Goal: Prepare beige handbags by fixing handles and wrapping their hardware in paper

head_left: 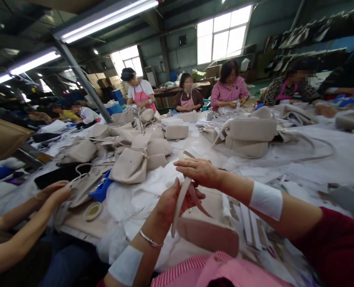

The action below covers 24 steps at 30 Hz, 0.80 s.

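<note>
A beige bag strap (180, 203) runs up between my hands, and its tip shows above my right fingers. My left hand (171, 201) is under the strap with the palm turned up and the fingers curled around it. From above, my right hand (199, 171) lies across the strap with straight fingers and closes on it; its thumb is mostly hidden. A narrow strap end (199, 201) hangs beside my left fingers. Just below my hands a beige handbag (209, 235) lies on the table, partly covered by my left hand and the straps.
Beige bags (130, 165) are heaped at the left, and stacked bags (251, 135) stand to the right. White wrapping (137, 203) covers much of the table. A co-worker's hands (58, 191) hold a strap at the left, near a tape roll (93, 211). Several people work across the table.
</note>
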{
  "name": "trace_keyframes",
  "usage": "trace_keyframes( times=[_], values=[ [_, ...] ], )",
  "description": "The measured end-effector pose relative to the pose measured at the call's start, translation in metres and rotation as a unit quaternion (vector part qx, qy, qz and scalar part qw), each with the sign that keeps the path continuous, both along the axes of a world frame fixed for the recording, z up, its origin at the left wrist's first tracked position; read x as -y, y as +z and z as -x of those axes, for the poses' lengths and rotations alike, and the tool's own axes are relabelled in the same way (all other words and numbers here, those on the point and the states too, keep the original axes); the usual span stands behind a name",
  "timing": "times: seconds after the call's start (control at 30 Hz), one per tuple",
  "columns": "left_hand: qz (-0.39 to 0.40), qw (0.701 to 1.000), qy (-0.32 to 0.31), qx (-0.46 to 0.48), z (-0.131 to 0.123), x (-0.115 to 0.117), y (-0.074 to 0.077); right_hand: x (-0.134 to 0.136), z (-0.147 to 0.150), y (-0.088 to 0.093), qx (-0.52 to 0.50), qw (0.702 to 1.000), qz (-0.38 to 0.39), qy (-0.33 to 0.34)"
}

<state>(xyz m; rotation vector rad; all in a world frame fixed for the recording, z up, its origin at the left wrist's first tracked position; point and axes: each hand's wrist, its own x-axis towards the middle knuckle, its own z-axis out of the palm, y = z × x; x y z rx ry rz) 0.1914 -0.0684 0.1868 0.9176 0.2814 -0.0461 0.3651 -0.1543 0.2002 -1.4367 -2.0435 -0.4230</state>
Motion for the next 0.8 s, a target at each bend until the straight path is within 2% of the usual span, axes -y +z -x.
trace_keyframes(
  times=[0.17, 0.4, 0.5, 0.57, 0.6, 0.67, 0.7, 0.73, 0.8],
  values=[
    [-0.047, 0.996, 0.009, -0.08, 0.005, -0.007, -0.016, 0.013, -0.007, -0.018, -0.004, 0.999, 0.043, 0.017],
    [-0.068, 0.984, -0.095, -0.134, 0.002, -0.018, -0.016, 0.016, -0.024, -0.037, 0.051, 0.995, 0.086, 0.008],
    [-0.116, 0.977, -0.08, -0.158, -0.004, -0.028, -0.022, 0.02, -0.029, -0.042, 0.024, 0.995, 0.088, -0.043],
    [-0.138, 0.975, -0.06, -0.164, -0.008, -0.036, -0.027, 0.027, -0.026, -0.045, -0.063, 0.99, 0.062, -0.11],
    [-0.14, 0.975, -0.05, -0.164, -0.01, -0.039, -0.03, 0.03, -0.022, -0.048, -0.133, 0.978, 0.042, -0.155],
    [-0.133, 0.977, -0.041, -0.163, -0.013, -0.04, -0.035, 0.035, -0.009, -0.056, -0.306, 0.925, 0.056, -0.218],
    [-0.126, 0.978, -0.044, -0.16, -0.016, -0.038, -0.038, 0.036, 0.0, -0.06, -0.405, 0.883, 0.097, -0.217],
    [-0.12, 0.979, -0.053, -0.155, -0.019, -0.035, -0.041, 0.035, 0.009, -0.066, -0.504, 0.829, 0.155, -0.188],
    [-0.11, 0.981, -0.072, -0.143, -0.024, -0.025, -0.047, 0.03, 0.026, -0.076, -0.671, 0.69, 0.26, -0.078]
  ],
)
